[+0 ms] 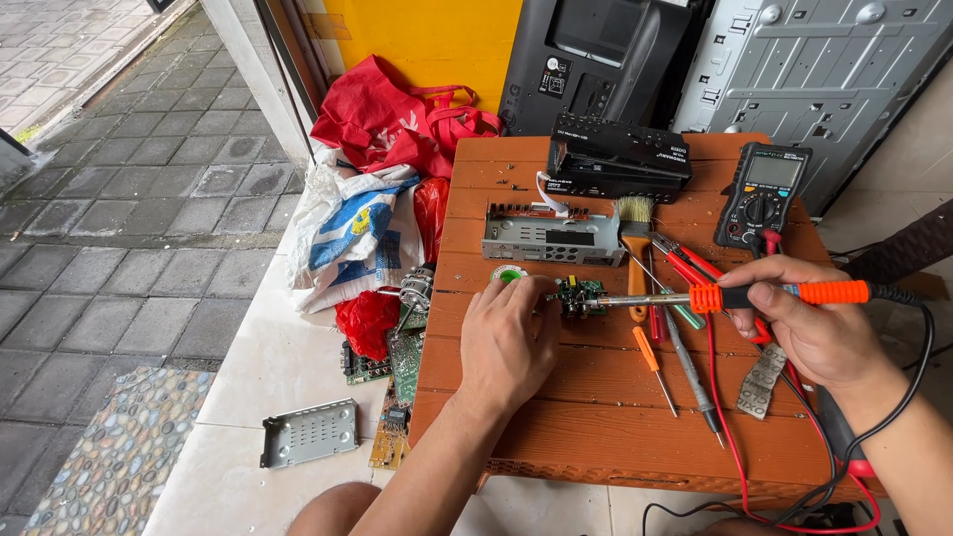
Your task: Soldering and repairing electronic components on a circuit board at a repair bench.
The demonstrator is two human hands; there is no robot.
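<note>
Left hand (pixel 508 342) closed, pinning board (pixel 579 295) flat on counter (pixel 596 417) for steadiness; right hand (pixel 819 328) gripping iron (pixel 735 296) pen-style, tip at board.

Bare wood at the near edge of the table (pixel 596 437) leaves open room; screwdrivers (pixel 655 367), red probe leads (pixel 730 437) and a brush (pixel 635 248) crowd the middle.

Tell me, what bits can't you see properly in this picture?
Head view only:
- Left hand covers whatever its fingertips pinch beside the small circuit board.
- Soldering iron: its tip is too small to tell if it touches the board.
- Multimeter screen: too small.
- Black cable leaves the bottom edge.
</note>
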